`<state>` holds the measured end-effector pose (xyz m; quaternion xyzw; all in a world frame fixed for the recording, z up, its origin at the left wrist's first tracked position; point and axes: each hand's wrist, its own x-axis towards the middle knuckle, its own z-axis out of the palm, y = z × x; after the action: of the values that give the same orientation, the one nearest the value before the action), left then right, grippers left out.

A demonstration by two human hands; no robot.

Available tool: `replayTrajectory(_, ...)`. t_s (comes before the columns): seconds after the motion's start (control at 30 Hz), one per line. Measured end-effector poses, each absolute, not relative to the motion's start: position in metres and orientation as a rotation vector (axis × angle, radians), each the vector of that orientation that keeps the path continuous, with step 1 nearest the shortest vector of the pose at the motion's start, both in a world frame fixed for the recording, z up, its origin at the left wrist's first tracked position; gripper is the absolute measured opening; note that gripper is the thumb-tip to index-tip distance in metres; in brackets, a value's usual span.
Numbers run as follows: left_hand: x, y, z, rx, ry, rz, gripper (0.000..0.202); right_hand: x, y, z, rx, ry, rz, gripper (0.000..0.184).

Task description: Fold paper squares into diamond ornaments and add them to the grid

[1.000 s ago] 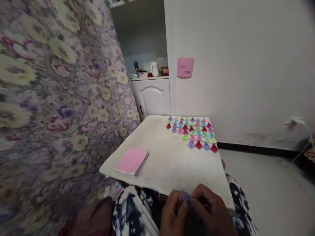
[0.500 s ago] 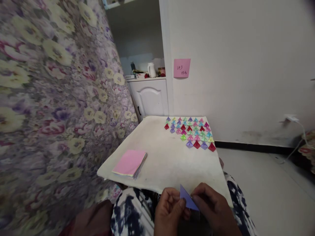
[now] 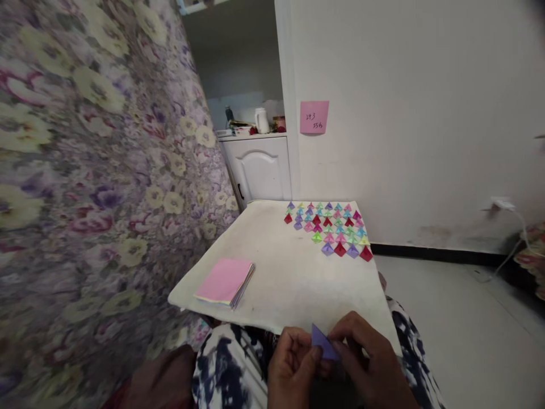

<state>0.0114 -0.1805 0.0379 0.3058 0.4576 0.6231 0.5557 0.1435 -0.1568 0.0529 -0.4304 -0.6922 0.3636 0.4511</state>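
Note:
A small purple sheet of paper (image 3: pixel 322 345), folded to a triangle, is held up between my two hands at the table's near edge. My left hand (image 3: pixel 293 363) pinches its left side, with the thumb lying across the paper. Thumb and fingers of my right hand (image 3: pixel 366 355) are closed on its right edge. The paper's lower part is hidden behind the fingers. On the cream table (image 3: pixel 272 250) beyond, many small folded paper pieces (image 3: pixel 327 222) in several colours lie in overlapping rows at the far right.
A stack of square paper (image 3: pixel 225 281), pink on top, lies at the table's left. A floral curtain (image 3: pixel 106 199) hangs along the left side. Behind the table stand a white cabinet (image 3: pixel 264 170) and a wall bearing a pink note (image 3: pixel 314 117).
My right hand's fingers have risen slightly and curled further over the purple paper's right edge. Less of the paper's right corner shows. The left hand has hardly moved.

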Motion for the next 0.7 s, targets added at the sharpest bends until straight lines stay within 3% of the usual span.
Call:
replayTrajectory(0.17, 0.0125, -0.1818, 0.0372, 0.744, 1.069, 1.474, 0.023, 0.1458, -0.157, 0.0547, -1.089, -1.84, 0.853, 0.005)
replayTrajectory(0.43, 0.0109, -0.1828, 0.0378, 0.77, 1.115, 1.485, 0.019, 0.1427, -0.1579, 0.0526, -1.094, -1.831, 0.81, 0.009)
replayTrajectory(0.7, 0.0124, -0.1848, 0.0385, 0.816, 1.15, 1.546, 0.018, 0.143, -0.1564, 0.0542, -1.252, -1.777, 1.024, 0.007)
